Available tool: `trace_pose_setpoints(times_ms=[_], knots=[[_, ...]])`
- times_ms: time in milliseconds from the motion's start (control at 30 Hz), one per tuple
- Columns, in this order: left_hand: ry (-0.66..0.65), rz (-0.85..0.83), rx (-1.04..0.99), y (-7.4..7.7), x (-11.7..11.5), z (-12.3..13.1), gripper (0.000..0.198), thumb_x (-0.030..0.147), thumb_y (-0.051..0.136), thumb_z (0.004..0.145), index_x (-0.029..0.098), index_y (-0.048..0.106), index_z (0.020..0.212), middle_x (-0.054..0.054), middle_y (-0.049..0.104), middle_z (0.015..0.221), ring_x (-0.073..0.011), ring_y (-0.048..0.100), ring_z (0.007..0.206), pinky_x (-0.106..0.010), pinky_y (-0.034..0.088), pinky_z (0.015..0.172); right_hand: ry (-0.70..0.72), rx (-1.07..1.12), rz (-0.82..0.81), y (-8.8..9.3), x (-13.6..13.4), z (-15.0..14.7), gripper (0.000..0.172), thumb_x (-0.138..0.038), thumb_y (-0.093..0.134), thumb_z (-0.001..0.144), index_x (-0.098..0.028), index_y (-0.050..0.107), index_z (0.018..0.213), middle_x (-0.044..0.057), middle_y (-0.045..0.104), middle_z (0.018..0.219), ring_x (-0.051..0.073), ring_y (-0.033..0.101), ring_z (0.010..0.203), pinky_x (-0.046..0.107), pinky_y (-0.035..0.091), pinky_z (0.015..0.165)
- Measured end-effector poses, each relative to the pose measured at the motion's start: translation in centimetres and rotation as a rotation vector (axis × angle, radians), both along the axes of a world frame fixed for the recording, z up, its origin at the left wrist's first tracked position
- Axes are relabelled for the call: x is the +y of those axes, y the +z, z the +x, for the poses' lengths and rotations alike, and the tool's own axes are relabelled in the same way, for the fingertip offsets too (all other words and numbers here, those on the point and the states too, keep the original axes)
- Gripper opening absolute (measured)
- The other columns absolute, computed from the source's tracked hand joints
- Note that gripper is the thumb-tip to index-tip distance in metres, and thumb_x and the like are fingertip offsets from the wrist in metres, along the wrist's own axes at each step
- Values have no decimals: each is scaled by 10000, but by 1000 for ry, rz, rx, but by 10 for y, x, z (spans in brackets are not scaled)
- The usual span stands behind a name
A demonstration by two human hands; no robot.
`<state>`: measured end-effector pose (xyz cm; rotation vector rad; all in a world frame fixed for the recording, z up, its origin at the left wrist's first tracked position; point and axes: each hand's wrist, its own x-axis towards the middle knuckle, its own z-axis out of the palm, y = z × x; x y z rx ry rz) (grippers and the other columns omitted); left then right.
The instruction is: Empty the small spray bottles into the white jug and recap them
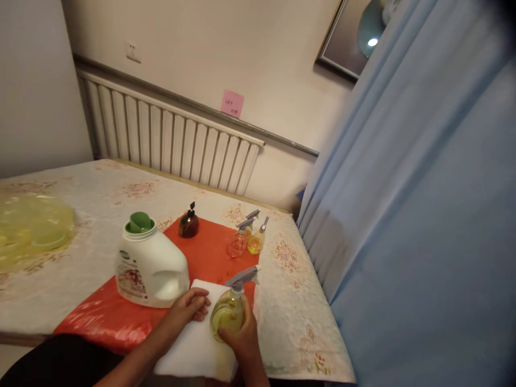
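Observation:
My right hand (244,337) is wrapped round a clear spray bottle (226,314) with yellow-green liquid and a grey trigger head. The bottle is upright, slightly tilted, over a folded white cloth (189,349). To its left, my left hand (194,304) rests at the cloth's edge, fingers loosely bent and holding nothing I can see. Just behind that hand stands a big white jug (161,263) with a handle and a green cup (140,222) in its mouth. Under these lies a red plastic sheet (207,244).
Several smaller spray bottles (237,244) and a dark pump bottle (188,223) stand farther back. A yellow translucent plastic bag (34,228) lies at the left on the flowered tablecloth (94,193). A radiator (173,134) runs behind; a blue curtain (403,161) hangs at the right.

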<state>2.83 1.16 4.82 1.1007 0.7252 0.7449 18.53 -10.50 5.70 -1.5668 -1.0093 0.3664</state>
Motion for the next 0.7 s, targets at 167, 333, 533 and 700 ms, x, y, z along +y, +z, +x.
trace_pose_setpoints(times_ms=[167,333,533,700], knots=[[-214,255,-57,63,-10,-7,457,437,656,820,229,580,1221,-77,641,1217,-267,552,1172,-398,402,1008,350,280,-59,30,-14,-14,853,-109,759,472,-192,537,1292,65,659,1200,295,609,1111,388,482,968],[-509,326,-79,101,-19,-13,403,393,623,855,240,610,1227,-59,656,1228,-273,562,1158,-410,400,1017,465,325,-95,42,-23,-24,865,-137,825,453,-217,552,1270,54,655,1204,303,606,1108,409,488,953],[-526,243,-71,102,-27,-15,396,412,656,830,186,644,1156,-83,702,1083,-263,619,1036,-380,445,935,417,313,-182,36,-29,-30,989,-51,808,412,-182,498,1343,87,599,1306,330,514,1249,445,406,1050],[-433,207,-71,96,-35,-17,451,429,703,777,172,651,1144,-106,687,1142,-286,599,1077,-390,438,946,384,277,-171,36,-32,-36,989,-14,767,421,-176,493,1357,102,534,1390,319,469,1303,427,378,1076]])
